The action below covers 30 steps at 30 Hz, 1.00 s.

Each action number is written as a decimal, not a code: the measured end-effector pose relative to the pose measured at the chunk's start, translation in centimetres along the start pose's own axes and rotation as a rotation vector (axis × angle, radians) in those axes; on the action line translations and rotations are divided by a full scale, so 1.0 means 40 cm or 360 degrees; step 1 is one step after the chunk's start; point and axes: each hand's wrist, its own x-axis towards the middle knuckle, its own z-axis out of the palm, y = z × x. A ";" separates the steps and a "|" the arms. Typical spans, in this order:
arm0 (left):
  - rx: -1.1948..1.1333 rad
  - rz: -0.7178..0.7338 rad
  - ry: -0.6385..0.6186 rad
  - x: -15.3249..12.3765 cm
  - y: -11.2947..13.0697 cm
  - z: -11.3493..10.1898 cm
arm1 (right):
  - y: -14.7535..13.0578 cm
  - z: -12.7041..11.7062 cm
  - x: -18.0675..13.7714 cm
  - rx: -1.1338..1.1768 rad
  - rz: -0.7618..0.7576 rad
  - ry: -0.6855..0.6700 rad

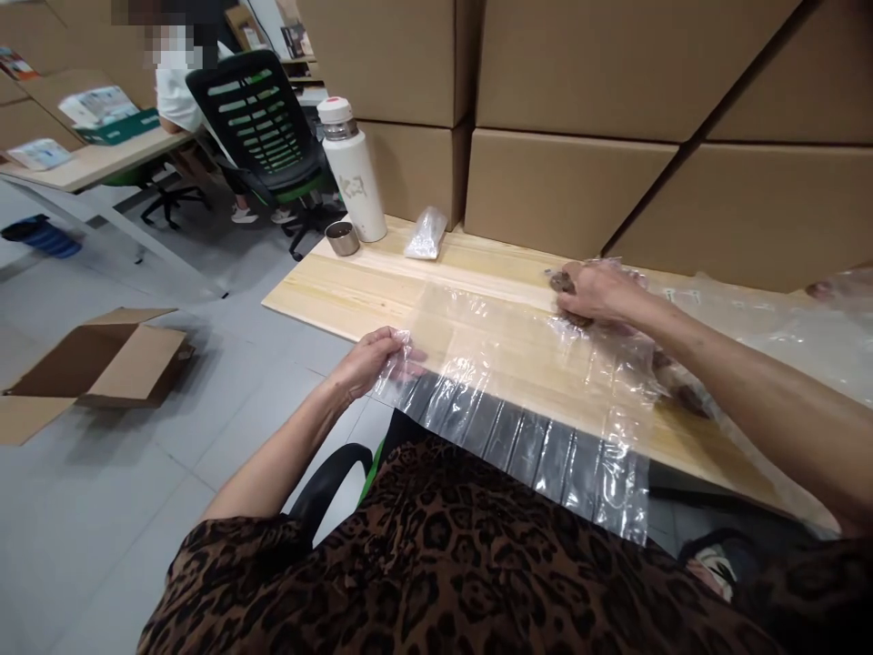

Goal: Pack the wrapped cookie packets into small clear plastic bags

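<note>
A clear plastic sheet [505, 364] with parallel creases lies over the wooden table and hangs past its near edge above my lap. My left hand [378, 359] pinches its left near corner, thumb on top and the other fingers partly visible through the film. My right hand [600, 293] is at the far side of the sheet, closed round a small mottled brown object [563, 282] whose kind I cannot make out. Under my right forearm, more brown pieces [688, 398] show partly through or beside the plastic.
More clear plastic [770, 337] spreads over the table's right side. Large cardboard boxes [566, 191] are stacked behind. A white thermos [358, 177], a metal cup [342, 238] and a small clear packet [426, 234] stand at back left. An open carton [102, 359] sits on the floor; a person sits beyond.
</note>
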 end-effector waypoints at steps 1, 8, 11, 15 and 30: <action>-0.0035 0.0003 0.0011 -0.001 -0.003 0.004 | 0.004 -0.011 -0.005 0.0094 0.0042 0.0031; -0.0216 -0.0008 -0.0075 -0.006 -0.028 0.083 | -0.096 -0.106 -0.097 0.0780 -0.0050 0.0351; -0.0297 0.0029 -0.0174 -0.003 -0.045 0.113 | -0.211 -0.075 -0.127 0.1019 -0.0251 0.0192; -0.0443 0.0245 -0.0315 0.029 -0.050 0.117 | -0.330 0.021 -0.126 0.0941 -0.0379 0.0069; -0.0628 0.0131 -0.0387 0.119 0.008 0.183 | -0.374 0.077 -0.118 0.1219 -0.0214 0.0326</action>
